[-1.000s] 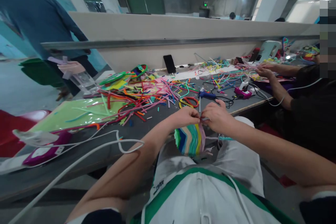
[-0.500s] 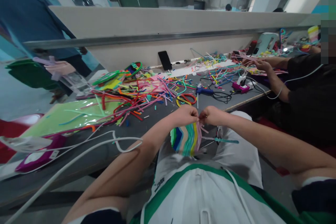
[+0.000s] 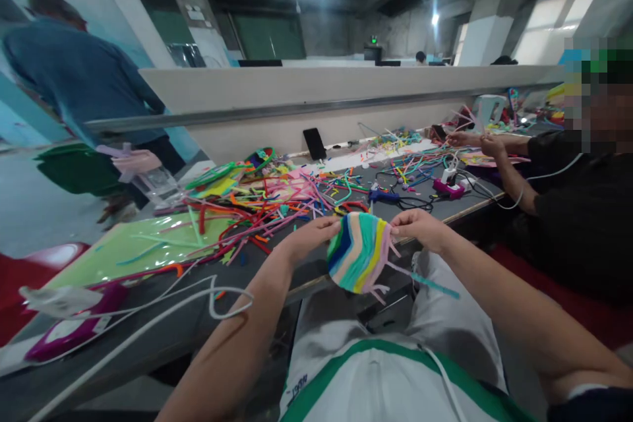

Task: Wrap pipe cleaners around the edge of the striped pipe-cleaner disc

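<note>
A round, fish-like piece made of striped pipe cleaners (image 3: pixel 357 252) hangs over my lap, its bands green, blue, beige, teal, yellow and pink. My left hand (image 3: pixel 321 232) pinches its upper left edge. On the opposite edge, by the pink band, my right hand (image 3: pixel 416 227) grips it with thumb and fingers. Short pink ends stick out on the right and at the bottom. A longer pink and teal pipe cleaner (image 3: pixel 430 282) trails from its right side.
Loose pipe cleaners (image 3: pixel 277 194) are heaped on the grey table. A blue glue gun (image 3: pixel 384 195), a phone (image 3: pixel 314 144), a drink cup (image 3: pixel 148 175) and a purple power strip (image 3: pixel 69 326) are around. White cable (image 3: pixel 148 336) crosses near my left arm. At right, a co-worker's hands (image 3: pixel 489 142) hold pipe cleaners.
My hands have moved apart from the piece's top to its two sides. The piece is raised and shows its full striped face. The view has tilted upward.
</note>
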Motion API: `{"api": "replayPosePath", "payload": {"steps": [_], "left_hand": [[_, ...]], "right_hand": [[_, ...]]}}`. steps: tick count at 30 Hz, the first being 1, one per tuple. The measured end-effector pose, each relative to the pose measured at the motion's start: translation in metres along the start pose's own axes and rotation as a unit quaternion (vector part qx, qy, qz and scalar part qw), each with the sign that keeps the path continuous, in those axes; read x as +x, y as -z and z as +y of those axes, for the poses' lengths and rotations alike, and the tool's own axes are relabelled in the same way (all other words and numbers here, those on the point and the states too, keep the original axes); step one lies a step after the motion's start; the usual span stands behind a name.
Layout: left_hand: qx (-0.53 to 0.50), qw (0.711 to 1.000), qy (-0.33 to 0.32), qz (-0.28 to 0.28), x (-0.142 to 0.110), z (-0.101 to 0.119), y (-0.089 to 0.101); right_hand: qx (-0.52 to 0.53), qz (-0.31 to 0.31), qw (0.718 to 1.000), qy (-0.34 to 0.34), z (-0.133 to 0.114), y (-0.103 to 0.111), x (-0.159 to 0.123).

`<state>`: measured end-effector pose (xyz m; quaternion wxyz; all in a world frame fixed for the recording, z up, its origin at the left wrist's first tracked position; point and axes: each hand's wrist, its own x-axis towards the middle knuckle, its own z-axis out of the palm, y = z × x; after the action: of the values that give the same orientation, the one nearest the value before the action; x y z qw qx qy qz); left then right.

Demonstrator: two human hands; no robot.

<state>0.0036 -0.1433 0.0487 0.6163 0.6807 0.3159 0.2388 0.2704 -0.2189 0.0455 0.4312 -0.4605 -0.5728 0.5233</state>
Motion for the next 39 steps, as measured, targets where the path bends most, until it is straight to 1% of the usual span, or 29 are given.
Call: {"api": "replayPosePath", "payload": {"steps": [3,5,6,8,10,12,16,18,19,21,23,25,28,30,33,36,39], "left_hand": [[-0.130,0.991,-0.002,0.037,-0.009,-0.027,-0.002],[-0.171,0.983,-0.021,0.064,-0.012,-0.037,-0.010],[-0.178,0.980,-0.028,0.083,-0.013,-0.039,-0.014],[-0.170,0.977,-0.039,0.125,-0.013,-0.037,-0.018],[-0.143,0.975,-0.049,0.164,-0.012,-0.030,-0.018],[-0.110,0.976,-0.057,0.179,-0.012,-0.022,-0.016],[-0.071,0.981,-0.051,0.171,-0.010,-0.012,-0.017],[-0.084,0.980,-0.047,0.172,-0.007,-0.010,-0.020],[-0.102,0.978,-0.052,0.177,-0.005,-0.010,-0.022],[-0.160,0.964,-0.078,0.196,-0.002,-0.012,-0.024],[-0.236,0.944,-0.100,0.210,-0.002,-0.019,-0.024],[-0.308,0.923,-0.107,0.203,-0.005,-0.030,-0.025],[-0.368,0.903,-0.121,0.187,-0.014,-0.051,-0.030],[-0.369,0.906,-0.105,0.178,-0.017,-0.063,-0.036],[-0.337,0.928,-0.062,0.147,-0.015,-0.071,-0.046],[-0.318,0.940,-0.035,0.118,-0.006,-0.066,-0.055],[-0.319,0.938,-0.047,0.130,0.003,-0.057,-0.064]], "right_hand": [[0.033,0.090,0.993,0.063,0.010,0.005,-0.002],[0.049,0.124,0.988,0.074,0.022,0.003,-0.002],[0.054,0.127,0.988,0.067,0.027,0.001,-0.002],[0.052,0.108,0.992,0.043,0.034,-0.003,-0.002],[0.043,0.066,0.996,0.027,0.036,-0.006,-0.003],[0.041,0.034,0.998,0.028,0.033,-0.006,-0.001],[0.075,0.000,0.996,0.049,0.028,-0.008,0.011],[0.106,-0.021,0.993,0.049,0.031,-0.010,0.020],[0.123,-0.021,0.991,0.050,0.035,-0.012,0.024],[0.163,0.012,0.985,0.061,0.045,-0.015,0.031],[0.220,0.069,0.970,0.077,0.056,-0.015,0.036],[0.280,0.109,0.950,0.083,0.066,-0.014,0.039],[0.333,0.135,0.929,0.086,0.075,-0.010,0.038],[0.345,0.143,0.924,0.085,0.077,-0.009,0.036],[0.348,0.141,0.923,0.087,0.077,-0.014,0.033],[0.341,0.133,0.926,0.089,0.076,-0.024,0.031],[0.340,0.116,0.929,0.092,0.076,-0.033,0.029]]}}
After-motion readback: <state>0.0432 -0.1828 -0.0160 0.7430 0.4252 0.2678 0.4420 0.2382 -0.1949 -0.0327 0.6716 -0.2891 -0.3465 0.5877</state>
